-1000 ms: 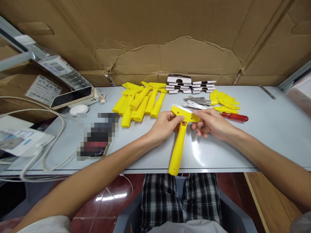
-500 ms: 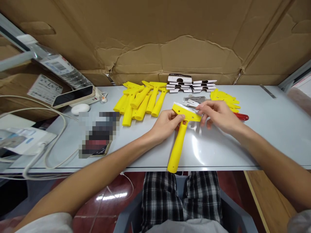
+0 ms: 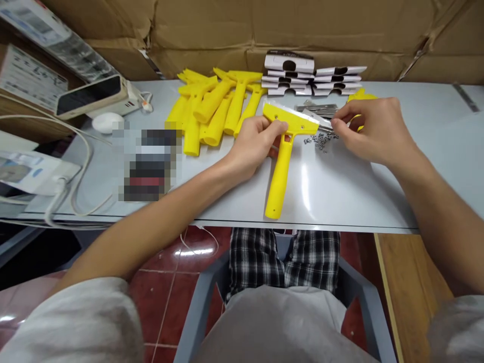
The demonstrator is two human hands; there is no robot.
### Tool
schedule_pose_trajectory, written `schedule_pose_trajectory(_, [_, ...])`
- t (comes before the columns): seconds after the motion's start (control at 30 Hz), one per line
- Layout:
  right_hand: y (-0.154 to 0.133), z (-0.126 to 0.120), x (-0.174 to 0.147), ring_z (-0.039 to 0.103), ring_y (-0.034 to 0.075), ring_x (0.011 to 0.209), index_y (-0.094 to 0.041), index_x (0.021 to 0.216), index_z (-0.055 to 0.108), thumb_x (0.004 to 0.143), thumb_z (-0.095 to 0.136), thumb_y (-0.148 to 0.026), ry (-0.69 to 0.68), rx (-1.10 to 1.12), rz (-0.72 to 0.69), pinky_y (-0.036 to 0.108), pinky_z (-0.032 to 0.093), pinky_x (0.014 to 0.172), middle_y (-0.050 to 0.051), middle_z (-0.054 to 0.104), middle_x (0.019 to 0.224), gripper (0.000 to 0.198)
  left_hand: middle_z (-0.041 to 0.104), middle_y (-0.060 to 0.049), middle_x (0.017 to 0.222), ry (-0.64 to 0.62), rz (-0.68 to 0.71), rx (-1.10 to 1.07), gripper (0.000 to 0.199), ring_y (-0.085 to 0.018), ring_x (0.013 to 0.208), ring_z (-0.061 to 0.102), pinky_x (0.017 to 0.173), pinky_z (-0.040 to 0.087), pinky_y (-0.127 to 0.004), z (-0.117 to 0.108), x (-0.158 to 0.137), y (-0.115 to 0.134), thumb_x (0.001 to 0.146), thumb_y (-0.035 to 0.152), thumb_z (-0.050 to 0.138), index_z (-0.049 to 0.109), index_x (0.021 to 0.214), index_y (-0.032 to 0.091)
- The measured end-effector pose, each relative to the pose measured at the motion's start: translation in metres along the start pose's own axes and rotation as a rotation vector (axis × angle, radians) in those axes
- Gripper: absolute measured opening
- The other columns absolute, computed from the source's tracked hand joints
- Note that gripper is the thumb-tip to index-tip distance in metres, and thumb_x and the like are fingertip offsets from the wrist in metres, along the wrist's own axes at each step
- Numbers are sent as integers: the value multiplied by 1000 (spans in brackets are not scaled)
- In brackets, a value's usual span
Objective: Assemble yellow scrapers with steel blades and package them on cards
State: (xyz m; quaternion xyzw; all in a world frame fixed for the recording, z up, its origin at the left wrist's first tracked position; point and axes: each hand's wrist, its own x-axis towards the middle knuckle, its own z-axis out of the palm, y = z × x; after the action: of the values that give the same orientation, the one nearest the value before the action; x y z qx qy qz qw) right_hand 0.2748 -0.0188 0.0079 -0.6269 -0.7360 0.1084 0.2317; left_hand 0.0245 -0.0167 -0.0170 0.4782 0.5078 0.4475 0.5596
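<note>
My left hand [image 3: 257, 138] grips a yellow scraper [image 3: 280, 169] at its wide head, thumb on the front face, handle pointing down towards me. A thin blade edge and two screw holes show along the head. My right hand [image 3: 372, 126] is closed in a pinch to the right of the head, apart from it; what its fingertips hold, if anything, I cannot make out. Close to those fingertips lies a pile of small screws [image 3: 321, 142]. Metal blades [image 3: 319, 109] lie behind the scraper head. Small yellow parts [image 3: 362, 94] are partly hidden by my right hand.
Several yellow scraper handles [image 3: 214, 108] lie heaped at the back left. White blade boxes [image 3: 289, 63] are stacked against the cardboard [image 3: 212, 30]. To the left are a phone [image 3: 88, 96], a white oval case [image 3: 108, 122], cables and a blurred-out device [image 3: 149, 166]. A metal strip [image 3: 465, 97] lies far right.
My right hand has moved away from the scraper head to the right, uncovering the screws. The red handle on the table is now out of sight. The view has tilted down.
</note>
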Motion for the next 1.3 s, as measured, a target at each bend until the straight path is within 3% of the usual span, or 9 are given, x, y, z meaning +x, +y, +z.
schedule_pose_trajectory(0.23, [12,-5,2,55,5,79,-19,114,82,93,63,-23,-148,-158,-119,23,37,90,2,72,96,29,73,-5,88,-30,41,45,17,-19,92,75,79,62,-29,-1,-1,0,95,26,71,61,84,19])
schedule_pose_trajectory(0.4, [17,-9,3,51,6,79,-20,119,82,93,61,-26,-202,-227,-99,23,30,84,3,73,100,34,74,-6,85,-61,49,65,16,-19,87,75,77,62,-30,-1,-3,0,94,28,69,62,82,19])
schedule_pose_trajectory(0.67, [17,-10,1,52,9,86,-20,117,82,91,58,-20,-282,-166,-190,25,36,85,5,70,107,36,76,-6,84,-94,42,52,19,-15,76,71,66,57,-24,-1,-4,2,93,30,68,61,79,19])
schedule_pose_trajectory(0.87, [20,-8,1,53,8,88,-21,113,84,87,61,-27,-362,-126,-295,26,38,86,4,70,109,35,74,-5,84,-69,33,40,17,-15,77,70,68,57,-24,0,-5,6,93,29,68,62,80,19])
schedule_pose_trajectory(1.1, [20,-7,0,57,10,90,-23,112,83,90,62,-28,-359,-158,-281,26,37,84,4,71,108,32,77,-6,86,-52,22,73,17,-16,80,73,71,60,-24,-1,-4,4,90,31,69,60,81,20])
schedule_pose_trajectory(1.3, [20,-8,-1,59,10,87,-22,112,83,92,66,-34,-418,-161,-248,25,39,82,3,73,105,29,74,-5,81,-65,1,67,16,-17,73,74,63,60,-25,0,-6,5,89,29,68,59,80,20])
